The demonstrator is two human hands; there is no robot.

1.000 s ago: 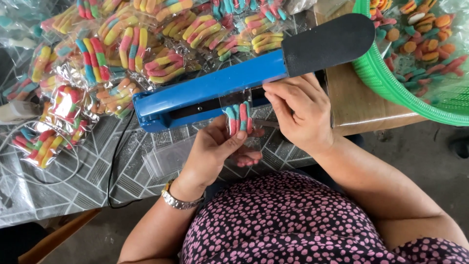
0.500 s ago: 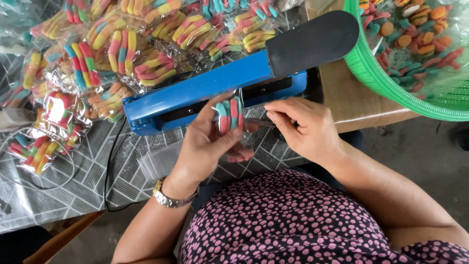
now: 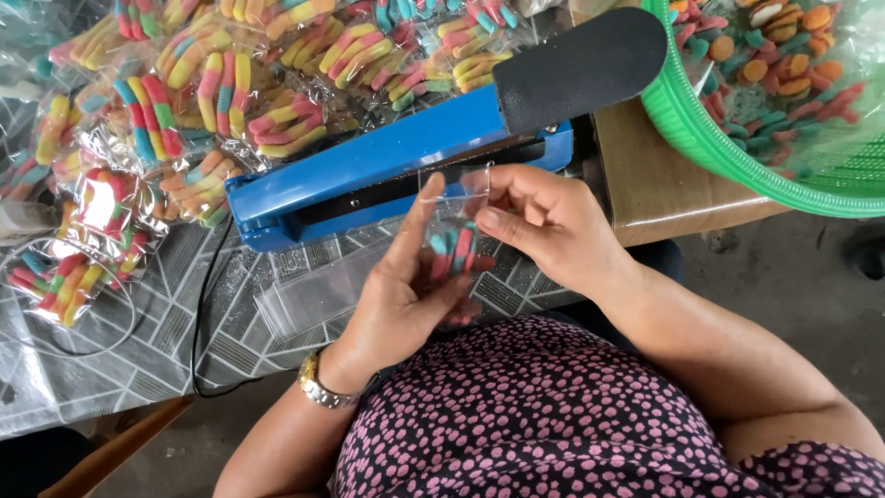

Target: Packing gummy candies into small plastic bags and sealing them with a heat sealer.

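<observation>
Both hands, left [image 3: 406, 286] and right [image 3: 544, 226], pinch the candy bag [image 3: 452, 231] by its open mouth, seemingly aligning it for the sealer [image 3: 387, 171].

Blue sealer [image 3: 387, 175] blocks ahead — bare tablecloth [image 3: 166, 341] lies open leftward.

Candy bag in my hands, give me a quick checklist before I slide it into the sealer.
1. Bag held by both hands: ok, left hand supports it, right hand pinches the top.
2. Candy sits low, away from the mouth: ok.
3. Bag mouth flat and closed: cannot tell, the film is clear.
4. Sealer arm raised: cannot tell; only a dark slot shows.
5. Mouth lined up with the slot: not ok, it is in front of it.
</observation>
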